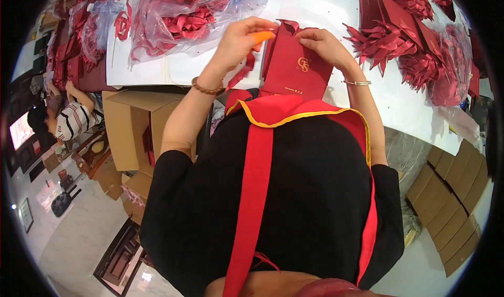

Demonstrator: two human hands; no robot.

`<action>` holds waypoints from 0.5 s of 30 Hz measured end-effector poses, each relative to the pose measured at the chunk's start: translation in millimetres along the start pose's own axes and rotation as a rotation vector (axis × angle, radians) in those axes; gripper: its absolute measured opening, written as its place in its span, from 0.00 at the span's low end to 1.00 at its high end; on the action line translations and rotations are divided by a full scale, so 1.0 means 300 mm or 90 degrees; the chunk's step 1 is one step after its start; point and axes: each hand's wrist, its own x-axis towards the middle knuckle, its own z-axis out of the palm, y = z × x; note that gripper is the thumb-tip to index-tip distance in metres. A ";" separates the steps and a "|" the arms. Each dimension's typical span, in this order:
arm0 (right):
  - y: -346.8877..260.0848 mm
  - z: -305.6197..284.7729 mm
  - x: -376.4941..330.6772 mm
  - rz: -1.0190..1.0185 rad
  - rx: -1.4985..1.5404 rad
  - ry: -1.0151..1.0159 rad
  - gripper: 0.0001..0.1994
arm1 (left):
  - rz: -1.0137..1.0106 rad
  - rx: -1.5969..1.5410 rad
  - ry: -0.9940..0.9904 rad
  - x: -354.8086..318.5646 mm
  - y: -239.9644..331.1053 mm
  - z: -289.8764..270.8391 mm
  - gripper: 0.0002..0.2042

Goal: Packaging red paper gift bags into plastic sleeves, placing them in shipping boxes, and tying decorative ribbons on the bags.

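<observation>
A dark red paper gift bag (299, 71) with gold print lies at the table's near edge, close to my chest. My right hand (324, 46) is closed at its upper right, thumb on the front face and fingers curled at the top edge. My left hand (236, 42) is bent at the bag's upper left, fingertips near the top edge. An orange piece (262, 36), like a finger cover, shows at its thumb; I cannot tell exactly what it is. A red ribbon (243, 74) hangs below this hand, its upper end hidden in the grip. Another ribbon loop (288, 23) stands at the bag's top.
Clear plastic bags of red ribbons (191, 24) lie at the far left of the white table (310, 3). Stacked red gift bags with ribbons (391, 32) stand at right. An open carton (123, 131) is below left, flattened cartons (451, 202) at right. Another person (73, 116) sits far left.
</observation>
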 end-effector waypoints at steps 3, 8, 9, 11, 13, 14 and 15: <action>-0.008 -0.003 -0.002 0.000 -0.002 -0.005 0.13 | -0.029 0.070 -0.010 0.016 -0.066 0.041 0.10; 0.002 0.001 0.000 0.008 0.070 -0.029 0.15 | 0.165 0.302 0.039 0.020 -0.102 0.082 0.09; 0.007 0.000 0.007 0.002 0.041 -0.022 0.15 | 0.171 0.326 0.033 0.021 -0.101 0.087 0.08; 0.019 0.003 0.016 -0.004 0.011 -0.016 0.15 | 0.210 0.385 0.038 0.025 -0.108 0.095 0.08; 0.029 0.008 0.020 -0.007 0.012 -0.015 0.14 | 0.277 0.458 0.060 0.025 -0.118 0.100 0.07; 0.021 0.011 0.015 -0.006 0.012 -0.016 0.14 | 0.275 0.457 0.060 0.020 -0.121 0.103 0.07; 0.004 0.013 0.008 0.003 0.007 -0.018 0.14 | 0.280 0.487 0.074 0.013 -0.121 0.108 0.07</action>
